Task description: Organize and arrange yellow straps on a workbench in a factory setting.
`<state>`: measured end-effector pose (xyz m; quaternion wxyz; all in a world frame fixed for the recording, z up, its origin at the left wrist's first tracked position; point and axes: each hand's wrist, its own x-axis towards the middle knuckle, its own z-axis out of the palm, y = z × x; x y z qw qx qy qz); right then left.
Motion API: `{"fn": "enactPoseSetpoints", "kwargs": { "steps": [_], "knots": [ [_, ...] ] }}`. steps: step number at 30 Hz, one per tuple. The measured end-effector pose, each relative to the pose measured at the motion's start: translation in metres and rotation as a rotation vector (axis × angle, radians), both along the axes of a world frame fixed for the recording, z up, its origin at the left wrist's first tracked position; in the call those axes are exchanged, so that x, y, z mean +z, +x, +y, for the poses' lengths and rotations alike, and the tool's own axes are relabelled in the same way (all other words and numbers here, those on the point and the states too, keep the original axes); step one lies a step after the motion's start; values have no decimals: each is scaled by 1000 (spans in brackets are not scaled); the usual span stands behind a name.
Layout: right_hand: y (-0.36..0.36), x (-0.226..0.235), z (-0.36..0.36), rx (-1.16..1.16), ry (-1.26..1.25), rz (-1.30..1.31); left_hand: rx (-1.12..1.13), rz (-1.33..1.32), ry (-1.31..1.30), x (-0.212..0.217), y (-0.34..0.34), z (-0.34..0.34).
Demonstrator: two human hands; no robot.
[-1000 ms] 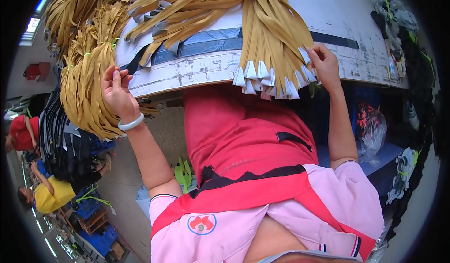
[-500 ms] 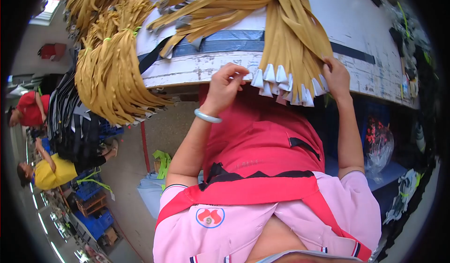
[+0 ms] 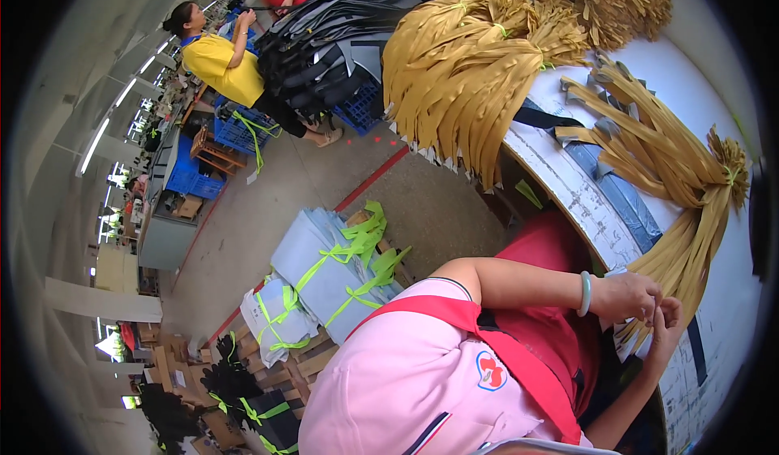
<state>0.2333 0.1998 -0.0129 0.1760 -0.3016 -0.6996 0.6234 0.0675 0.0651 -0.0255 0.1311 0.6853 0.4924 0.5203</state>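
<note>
A bunch of long tan fabric strips point(image 3: 702, 240) is gathered near its top and hangs toward the table's near edge, its white-tipped ends beside my hands. My left hand point(image 3: 623, 296), with a pale bracelet at the wrist, has its fingers drawn together at these ends. Right against it, my right hand point(image 3: 667, 329) has its thumb and fingers pinched. What lies between the fingertips of either hand is too small to make out. More tan strips point(image 3: 641, 134) from the same bunch fan out across the white tabletop point(image 3: 560, 183).
Thick tied bundles of tan strips point(image 3: 462, 81) overhang the table's far left. Beyond them are black strips point(image 3: 324, 73) over a blue crate point(image 3: 361, 106), and a person in yellow point(image 3: 223, 69). Light-blue fabric bundles point(image 3: 316, 260) with green ties rest on the left.
The view has swung left, showing more of the floor and workshop. My hands, formerly apart on either side of the strip ends, have come together there.
</note>
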Motion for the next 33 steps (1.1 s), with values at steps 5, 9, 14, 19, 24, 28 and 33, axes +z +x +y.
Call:
{"fn": "enactPoseSetpoints", "kwargs": {
  "steps": [5, 9, 14, 19, 24, 28, 33],
  "knots": [
    [-14, 2, -8, 0, 20, 0, 50, 23, -8, -1, -11, 3],
    [-19, 7, -9, 35, 45, 16, 19, 83, -95, -12, -20, 10],
    [-26, 15, -10, 133, 164, 58, 34, -92, 57, -7, -32, 20],
    [-42, 37, -16, 220, 176, 167, -103, -478, -70, 6, -42, 16],
    [-36, 44, 23, 331, 136, -11, -159, -675, -148, 12, -42, 24],
    [-54, 47, 21, 381, 202, 7, -239, -861, -221, 5, -48, 30],
    [-53, 52, 25, 386, 48, -16, -305, -960, -279, -1, -55, 39]
  ]
}}
